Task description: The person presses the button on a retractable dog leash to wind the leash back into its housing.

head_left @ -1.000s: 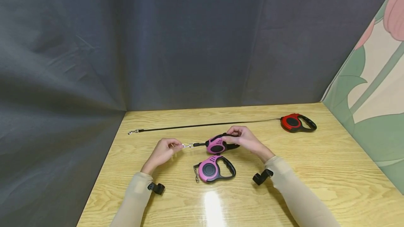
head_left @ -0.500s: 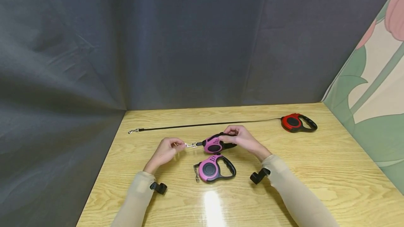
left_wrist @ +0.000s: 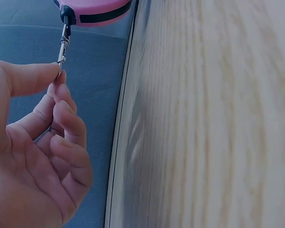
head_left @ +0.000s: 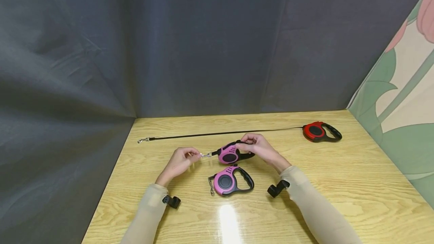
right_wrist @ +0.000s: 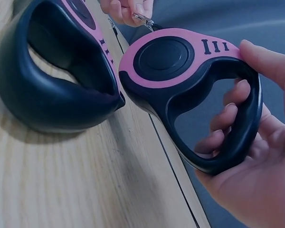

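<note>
My right hand [head_left: 262, 150] grips the black handle of a pink retractable dog leash [head_left: 228, 157], its thumb on the top edge. In the right wrist view, fingers curl through the loop of that leash [right_wrist: 164, 59]. My left hand [head_left: 179, 163] pinches the leash's metal clip [head_left: 206, 155] between thumb and fingertips. The left wrist view shows the clip [left_wrist: 63, 47] with a very short bit of black strap by the casing. A second pink leash [head_left: 225, 182] lies just in front on the table, its clip hanging at its left side.
A red retractable leash [head_left: 314, 131] lies at the back right. Its black strap [head_left: 210, 135] stretches left across the wooden table [head_left: 339, 183], ending in a metal clip [head_left: 144, 140]. A dark curtain [head_left: 210, 48] stands behind, with a flower-patterned cloth [head_left: 407, 123] on the right.
My left hand has moved slightly right with the clip, and my right hand a little left with the pink leash. The strap showing between them has shortened. The other two leashes stay in place.
</note>
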The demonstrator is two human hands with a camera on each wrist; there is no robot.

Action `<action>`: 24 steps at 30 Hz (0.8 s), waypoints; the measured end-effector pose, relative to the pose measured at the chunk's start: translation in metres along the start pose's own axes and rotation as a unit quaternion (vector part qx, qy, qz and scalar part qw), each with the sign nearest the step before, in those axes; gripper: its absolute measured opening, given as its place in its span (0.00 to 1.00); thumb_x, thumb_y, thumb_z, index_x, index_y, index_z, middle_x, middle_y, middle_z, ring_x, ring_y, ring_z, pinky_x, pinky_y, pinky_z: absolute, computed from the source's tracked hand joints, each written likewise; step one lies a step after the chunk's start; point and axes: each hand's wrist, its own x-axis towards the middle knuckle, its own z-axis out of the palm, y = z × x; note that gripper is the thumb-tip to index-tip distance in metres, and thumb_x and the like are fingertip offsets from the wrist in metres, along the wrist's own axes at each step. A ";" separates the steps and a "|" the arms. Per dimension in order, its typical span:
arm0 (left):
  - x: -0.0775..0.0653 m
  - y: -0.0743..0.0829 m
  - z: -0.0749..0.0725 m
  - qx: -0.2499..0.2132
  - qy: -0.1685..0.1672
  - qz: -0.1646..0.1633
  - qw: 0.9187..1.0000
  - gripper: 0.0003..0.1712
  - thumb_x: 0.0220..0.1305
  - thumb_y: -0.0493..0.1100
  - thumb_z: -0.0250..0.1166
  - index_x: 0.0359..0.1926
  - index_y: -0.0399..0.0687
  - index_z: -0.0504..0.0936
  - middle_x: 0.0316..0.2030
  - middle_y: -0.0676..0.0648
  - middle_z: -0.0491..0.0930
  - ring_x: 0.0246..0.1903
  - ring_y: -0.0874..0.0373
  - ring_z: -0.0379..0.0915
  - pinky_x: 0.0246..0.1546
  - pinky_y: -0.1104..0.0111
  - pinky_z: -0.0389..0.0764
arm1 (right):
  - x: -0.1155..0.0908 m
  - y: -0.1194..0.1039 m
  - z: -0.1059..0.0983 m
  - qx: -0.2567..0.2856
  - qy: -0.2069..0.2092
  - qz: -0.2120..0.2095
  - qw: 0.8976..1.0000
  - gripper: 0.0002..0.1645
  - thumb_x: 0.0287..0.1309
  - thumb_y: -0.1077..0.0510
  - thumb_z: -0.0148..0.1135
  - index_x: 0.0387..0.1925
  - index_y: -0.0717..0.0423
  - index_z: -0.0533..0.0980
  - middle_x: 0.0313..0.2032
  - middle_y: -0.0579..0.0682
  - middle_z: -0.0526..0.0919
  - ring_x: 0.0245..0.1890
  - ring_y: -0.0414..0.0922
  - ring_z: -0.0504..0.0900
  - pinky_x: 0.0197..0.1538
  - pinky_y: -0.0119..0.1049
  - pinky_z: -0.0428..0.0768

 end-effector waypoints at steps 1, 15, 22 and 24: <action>0.000 0.000 0.001 -0.002 -0.003 0.002 1.000 0.09 0.74 0.43 0.67 0.45 0.45 0.90 0.38 0.42 0.89 0.26 0.58 0.74 0.25 0.70 0.73 | 0.000 0.001 0.000 0.005 0.001 0.000 1.000 0.08 0.66 0.57 0.74 0.38 0.53 0.80 0.27 0.42 0.81 0.31 0.41 0.78 0.42 0.34 0.77; 0.007 0.013 0.023 -0.038 -0.058 0.030 0.997 0.23 0.70 0.49 0.73 0.59 0.39 0.85 0.39 0.42 0.88 0.23 0.58 0.76 0.24 0.71 0.76 | 0.005 0.001 0.010 0.146 -0.027 0.026 0.989 0.06 0.73 0.60 0.64 0.37 0.50 0.77 0.26 0.42 0.77 0.27 0.38 0.73 0.36 0.30 0.72; 0.011 0.015 0.030 -0.045 -0.041 0.019 0.998 0.17 0.76 0.50 0.68 0.50 0.39 0.84 0.33 0.38 0.87 0.21 0.56 0.78 0.22 0.67 0.80 | 0.016 0.008 0.015 0.197 -0.026 0.063 0.978 0.04 0.77 0.57 0.62 0.44 0.53 0.80 0.32 0.44 0.81 0.29 0.37 0.75 0.35 0.27 0.76; 0.011 0.015 0.032 -0.048 -0.036 0.010 0.998 0.16 0.76 0.50 0.66 0.47 0.39 0.84 0.34 0.38 0.87 0.23 0.56 0.78 0.23 0.67 0.79 | 0.019 0.010 0.015 0.198 -0.023 0.070 0.977 0.11 0.77 0.57 0.60 0.53 0.59 0.80 0.35 0.44 0.83 0.31 0.37 0.77 0.37 0.28 0.78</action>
